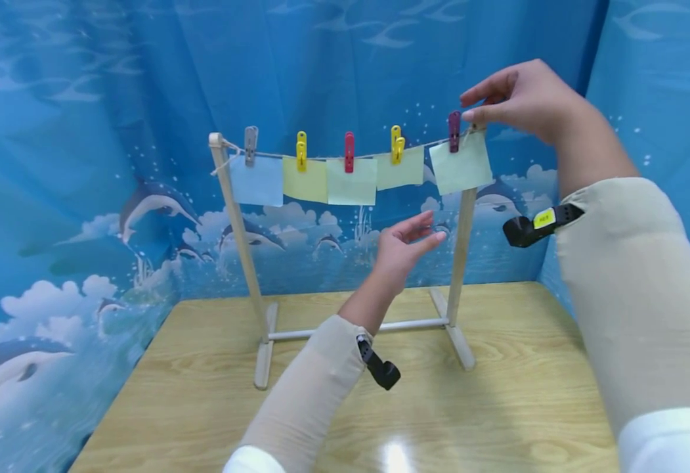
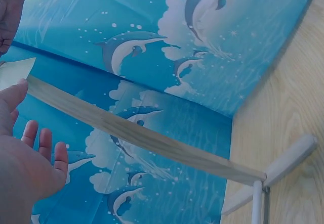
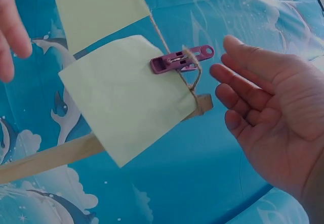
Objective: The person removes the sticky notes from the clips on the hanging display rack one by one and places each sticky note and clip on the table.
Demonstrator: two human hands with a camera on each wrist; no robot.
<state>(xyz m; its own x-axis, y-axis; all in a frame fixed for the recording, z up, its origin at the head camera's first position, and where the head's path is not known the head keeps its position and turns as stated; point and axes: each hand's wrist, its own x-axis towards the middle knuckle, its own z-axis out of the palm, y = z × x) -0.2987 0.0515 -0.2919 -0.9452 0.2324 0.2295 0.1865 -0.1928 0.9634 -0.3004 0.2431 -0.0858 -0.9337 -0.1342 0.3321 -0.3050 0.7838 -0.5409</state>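
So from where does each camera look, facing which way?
Head: worn there, facing forward and down at the rack; left hand, right hand, sleeves show.
Left wrist: worn there, faces a post; both hands partly show.
Right wrist: worn there, faces the purple peg; both hands partly show.
Head and right wrist share the peg.

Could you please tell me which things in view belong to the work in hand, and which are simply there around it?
Part of the work, it seems:
clips
papers
string
rack
left hand
right hand

Simply there:
table
dolphin curtain
wrist cameras
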